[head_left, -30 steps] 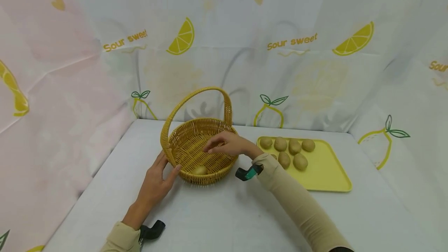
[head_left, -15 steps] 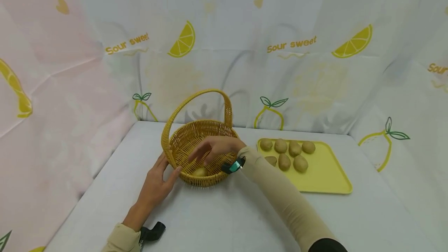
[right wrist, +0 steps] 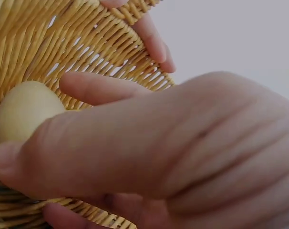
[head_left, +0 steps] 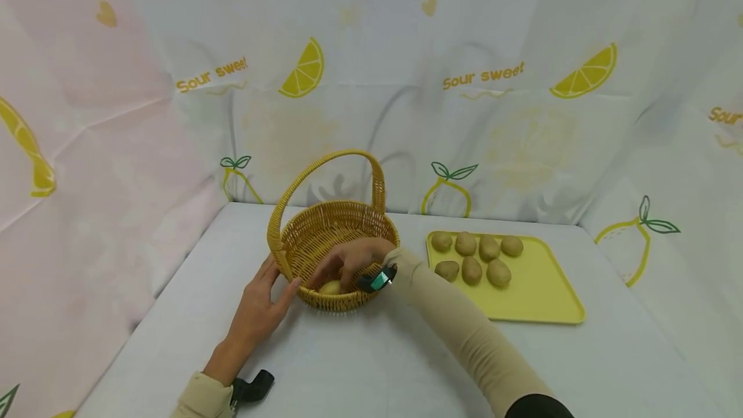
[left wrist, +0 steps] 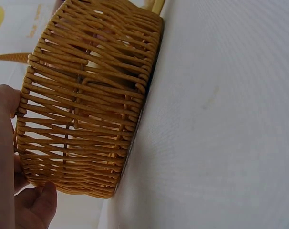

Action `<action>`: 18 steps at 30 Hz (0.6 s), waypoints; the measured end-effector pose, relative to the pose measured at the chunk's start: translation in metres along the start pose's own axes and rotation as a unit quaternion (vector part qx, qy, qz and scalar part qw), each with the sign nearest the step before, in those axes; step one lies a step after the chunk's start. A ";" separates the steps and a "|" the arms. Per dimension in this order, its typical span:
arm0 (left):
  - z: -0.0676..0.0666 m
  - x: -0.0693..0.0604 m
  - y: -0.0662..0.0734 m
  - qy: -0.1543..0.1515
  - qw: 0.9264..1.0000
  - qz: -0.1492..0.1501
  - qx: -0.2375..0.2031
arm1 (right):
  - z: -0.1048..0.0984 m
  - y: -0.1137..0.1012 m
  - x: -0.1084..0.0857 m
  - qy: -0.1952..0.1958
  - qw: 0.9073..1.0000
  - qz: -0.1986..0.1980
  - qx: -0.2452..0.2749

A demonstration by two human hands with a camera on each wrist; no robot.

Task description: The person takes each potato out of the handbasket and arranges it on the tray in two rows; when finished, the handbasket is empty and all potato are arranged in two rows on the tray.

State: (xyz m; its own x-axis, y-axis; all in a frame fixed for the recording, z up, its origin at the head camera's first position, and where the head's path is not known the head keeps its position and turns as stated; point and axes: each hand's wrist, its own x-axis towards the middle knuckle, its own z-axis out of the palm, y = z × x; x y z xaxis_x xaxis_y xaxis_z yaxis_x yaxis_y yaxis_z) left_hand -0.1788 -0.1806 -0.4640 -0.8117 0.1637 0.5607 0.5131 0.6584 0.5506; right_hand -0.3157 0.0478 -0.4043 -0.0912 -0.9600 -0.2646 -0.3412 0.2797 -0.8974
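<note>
A woven wicker basket (head_left: pixel 325 224) with a tall arched handle stands on the white table. My left hand (head_left: pixel 258 305) grips the basket's left side by the foot of the handle; in the left wrist view its fingers lie against the weave. Down inside the basket, near its front wall, my right hand (head_left: pixel 348 260) has its thumb and fingers around a pale potato (head_left: pixel 331 288). Close up in the right wrist view, the thumb overlaps the potato (right wrist: pixel 27 112) and a finger points towards it. The far side of that potato is hidden.
To the right of the basket lies a yellow tray (head_left: pixel 540 289) with several potatoes (head_left: pixel 471 269) grouped at its left and back. A cloth backdrop (head_left: pixel 371 115) printed with lemons rises behind and beside the table.
My right hand has moved left and down into the basket, reaching the potato there. The left hand keeps its place on the basket's side.
</note>
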 end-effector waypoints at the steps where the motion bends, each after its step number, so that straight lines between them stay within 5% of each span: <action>1: 0.000 0.000 0.000 0.000 1.000 0.000 0.000 | 0.001 0.000 0.000 0.009 1.000 0.005 -0.009; 9: 0.000 0.000 -0.003 0.003 1.000 0.008 -0.006 | 0.003 0.004 -0.006 0.156 0.982 0.040 -0.103; 18: 0.001 0.000 -0.003 0.003 1.000 0.012 -0.010 | 0.003 0.007 -0.007 0.182 0.977 0.020 -0.109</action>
State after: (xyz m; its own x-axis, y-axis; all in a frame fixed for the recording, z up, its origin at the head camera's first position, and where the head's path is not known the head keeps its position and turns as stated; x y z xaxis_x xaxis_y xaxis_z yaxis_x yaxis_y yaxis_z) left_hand -0.1811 -0.1819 -0.4660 -0.7970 0.1754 0.5779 0.5384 0.6400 0.5482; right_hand -0.3145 0.0569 -0.4100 -0.4222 -0.8986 -0.1193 -0.5181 0.3472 -0.7817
